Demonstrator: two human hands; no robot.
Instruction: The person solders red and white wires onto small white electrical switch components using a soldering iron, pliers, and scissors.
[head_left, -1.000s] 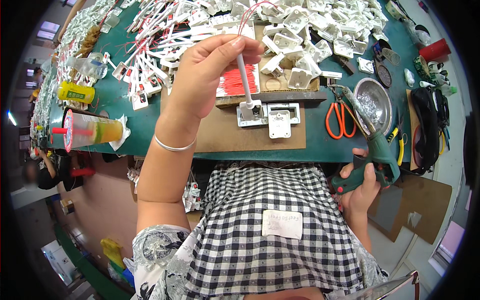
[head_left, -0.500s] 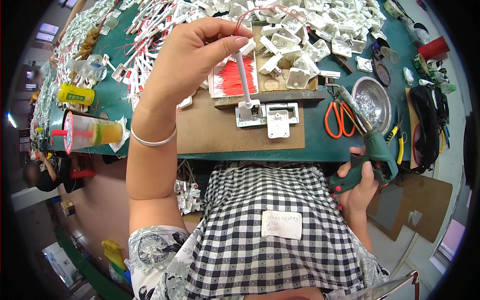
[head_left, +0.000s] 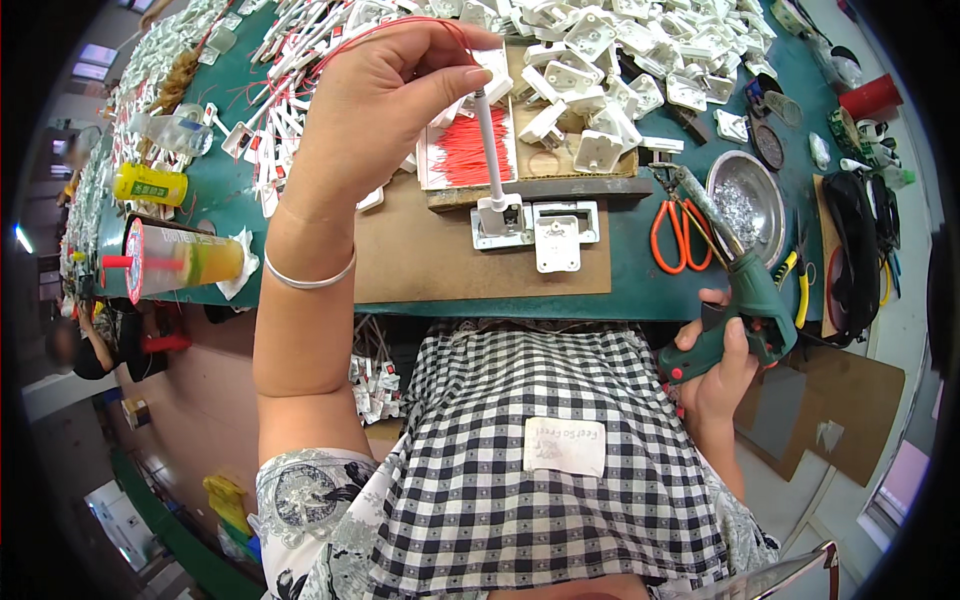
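Observation:
My left hand (head_left: pixel 375 125) pinches the top of an upright thin white rod (head_left: pixel 491 150) between thumb and forefinger. Long red wires (head_left: pixel 385 32) come out there and drape back over the hand. At its foot, the rod meets a small white plastic piece (head_left: pixel 489 222) that sits in a metal fixture (head_left: pixel 590 222). A square white plastic cover (head_left: pixel 558 255) rests beside it, on the fixture's right part. Down at the right, my right hand (head_left: pixel 722 388) is wrapped round the grip of a green soldering gun (head_left: pixel 755 305), whose tip end points up and left, near the scissors.
Behind the fixture stand a metal bar (head_left: pixel 560 191) and a tray of short red wires (head_left: pixel 467 150). White plastic housings (head_left: pixel 590 85) pile up farther back. Orange-handled scissors (head_left: pixel 668 240), a metal bowl (head_left: pixel 772 220) and yellow pliers (head_left: pixel 801 295) lie right; a drink cup (head_left: pixel 190 262) lies left.
The red wires have swung from the right of my left hand to its left, over its back. That hand has shifted slightly. My right hand still holds the soldering gun in place.

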